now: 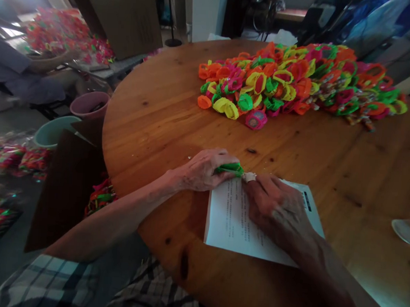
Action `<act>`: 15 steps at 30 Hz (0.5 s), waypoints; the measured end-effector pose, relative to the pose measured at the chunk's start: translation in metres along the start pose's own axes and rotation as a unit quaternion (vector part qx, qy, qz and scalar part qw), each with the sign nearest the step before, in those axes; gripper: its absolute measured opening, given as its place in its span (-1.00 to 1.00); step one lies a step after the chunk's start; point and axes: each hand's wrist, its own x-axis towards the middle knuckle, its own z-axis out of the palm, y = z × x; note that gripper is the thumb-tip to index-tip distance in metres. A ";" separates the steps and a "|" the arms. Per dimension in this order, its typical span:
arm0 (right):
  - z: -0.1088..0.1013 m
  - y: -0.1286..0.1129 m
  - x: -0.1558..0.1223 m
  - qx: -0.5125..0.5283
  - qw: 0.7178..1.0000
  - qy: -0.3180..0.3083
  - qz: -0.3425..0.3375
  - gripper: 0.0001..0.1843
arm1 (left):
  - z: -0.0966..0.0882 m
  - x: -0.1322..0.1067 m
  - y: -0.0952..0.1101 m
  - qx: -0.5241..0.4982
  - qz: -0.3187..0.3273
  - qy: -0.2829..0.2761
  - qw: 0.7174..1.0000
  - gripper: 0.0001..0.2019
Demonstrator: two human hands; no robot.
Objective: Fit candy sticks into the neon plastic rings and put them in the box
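Note:
Over the near part of the table, my left hand pinches a bright green plastic band between thumb and fingers. The band resembles the loops in the pile, some of which look like toy watches. My right hand is close beside it, fingers curled and pressed together at the band's right end. A small whitish bit shows at the right fingertips; whether it is a wrapping on a finger or a separate piece, I cannot tell. Beneath both hands lies a printed white sheet, partly covered by the right hand and forearm.
A large heap of neon plastic bands covers the far side of the round wooden table. At left stand an open carton, a green tub and a pink tub. A person sits beyond. A clear round object lies right.

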 end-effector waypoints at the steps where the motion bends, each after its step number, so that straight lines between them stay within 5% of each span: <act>1: -0.002 -0.001 0.001 -0.011 1.000 -0.014 -0.003 -0.81 | 0.000 0.000 0.001 -0.002 0.000 -0.001 1.000 -0.80; 9: -0.006 -0.004 0.010 -0.011 0.999 -0.045 -0.024 -0.79 | -0.002 0.000 0.001 -0.002 -0.006 0.007 1.000 -0.81; 15: 0.006 -0.010 0.006 0.040 0.996 0.076 0.009 -0.71 | -0.002 -0.005 0.005 0.052 -0.019 0.022 0.998 -0.66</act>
